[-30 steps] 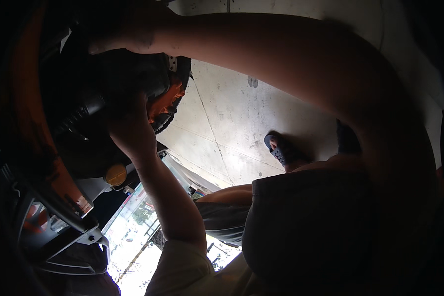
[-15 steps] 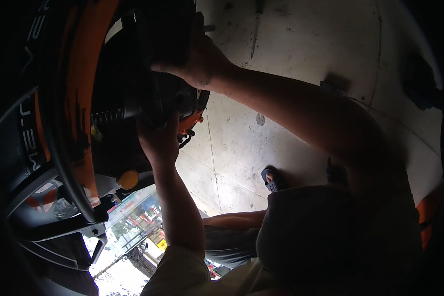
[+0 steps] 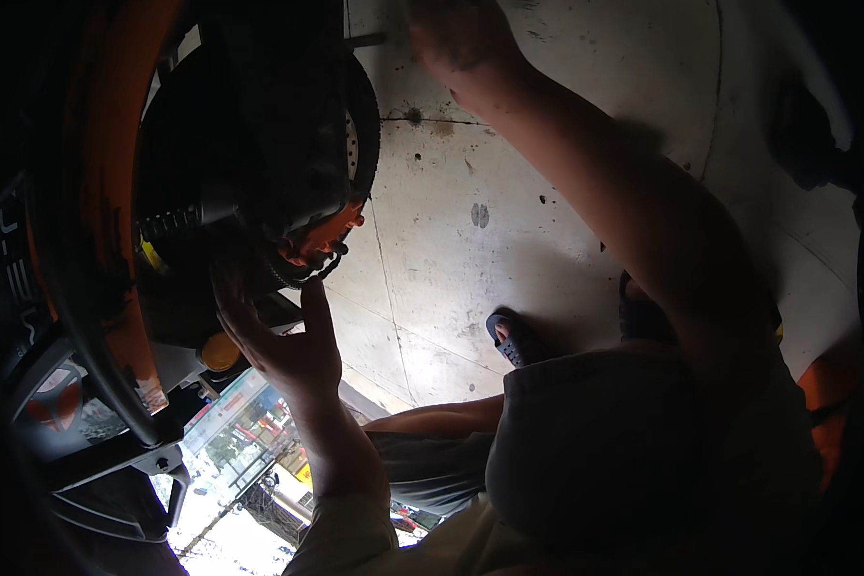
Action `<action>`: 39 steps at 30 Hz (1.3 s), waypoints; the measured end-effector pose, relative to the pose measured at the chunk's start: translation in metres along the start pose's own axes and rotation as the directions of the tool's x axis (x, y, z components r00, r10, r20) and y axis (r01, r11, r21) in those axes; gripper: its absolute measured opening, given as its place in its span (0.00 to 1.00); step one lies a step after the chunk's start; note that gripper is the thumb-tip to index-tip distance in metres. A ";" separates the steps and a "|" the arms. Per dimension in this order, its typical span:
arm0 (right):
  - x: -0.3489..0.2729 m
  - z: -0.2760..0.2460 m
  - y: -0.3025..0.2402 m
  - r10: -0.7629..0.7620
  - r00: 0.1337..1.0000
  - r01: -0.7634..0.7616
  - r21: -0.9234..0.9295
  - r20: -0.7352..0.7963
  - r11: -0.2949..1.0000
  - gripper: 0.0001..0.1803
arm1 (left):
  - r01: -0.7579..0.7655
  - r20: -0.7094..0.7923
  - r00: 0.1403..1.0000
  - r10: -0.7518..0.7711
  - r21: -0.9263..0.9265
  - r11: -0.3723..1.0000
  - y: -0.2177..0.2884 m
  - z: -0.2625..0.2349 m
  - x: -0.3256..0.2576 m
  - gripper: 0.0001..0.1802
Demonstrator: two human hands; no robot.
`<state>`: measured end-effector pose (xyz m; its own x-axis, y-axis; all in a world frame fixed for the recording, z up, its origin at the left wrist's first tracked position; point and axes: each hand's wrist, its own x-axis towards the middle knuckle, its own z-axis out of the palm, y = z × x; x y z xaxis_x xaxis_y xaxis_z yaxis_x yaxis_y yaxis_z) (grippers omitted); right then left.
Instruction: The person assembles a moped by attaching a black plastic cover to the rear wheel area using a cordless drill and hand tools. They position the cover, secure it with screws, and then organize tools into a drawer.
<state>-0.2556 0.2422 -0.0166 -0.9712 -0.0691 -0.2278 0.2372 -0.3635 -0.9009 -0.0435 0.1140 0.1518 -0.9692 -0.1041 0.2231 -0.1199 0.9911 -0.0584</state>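
While the motorbike [image 3: 250,125] is filling the left and upper left of the frame, its orange panel [image 3: 120,230] is running down that side. A black bar [image 3: 110,360] is bending along beside the panel. Next to it, a springy coil [image 3: 170,223] is showing in the dark, and a round yellow cap [image 3: 219,352] is sitting lower down. At the lower left, a glass case [image 3: 240,422] is shining brightly.

Then the left hand [image 3: 283,341] is sitting just under the bike's dark parts, left of the middle. Its thumb is standing apart from its fingers; the fingertips are hiding in shadow, so I cannot tell if they are touching anything. Above it, an orange part [image 3: 328,235] is poking out by the wheel [image 3: 365,125].

At the top middle, the right hand [image 3: 461,48] is hanging over the pale floor [image 3: 547,221], apart from the wheel. The frame's edge is cutting it off, so I cannot tell if it is gripping something. Below, a dark sandal [image 3: 518,348] is resting on the floor.
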 end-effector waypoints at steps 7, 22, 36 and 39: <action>-0.021 -0.062 0.000 0.438 0.861 -0.402 0.182 -0.257 0.897 0.21 | 0.190 0.767 0.598 0.233 -0.419 0.888 0.001 -0.011 -0.069 0.31; -0.299 -0.174 -0.076 -0.176 0.975 0.082 -0.512 -0.138 0.855 0.12 | 0.506 0.943 0.271 0.191 -0.309 0.805 -0.111 0.189 -0.098 0.30; -0.691 -0.173 0.105 0.157 0.463 -0.798 -0.333 -0.872 0.502 0.13 | 0.223 0.924 0.382 0.020 -0.113 0.968 -0.177 0.332 -0.193 0.43; -0.597 -0.238 0.091 0.059 0.562 -0.704 -0.440 -0.825 0.557 0.16 | 0.146 0.876 0.482 0.024 -0.108 0.983 -0.179 0.338 -0.197 0.46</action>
<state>0.3510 0.4716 -0.0505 -0.5147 0.7066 -0.4856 0.8254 0.2549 -0.5038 0.0958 -0.0707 -0.2109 -0.6584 -0.0990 -0.7461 -0.2363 0.9684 0.0801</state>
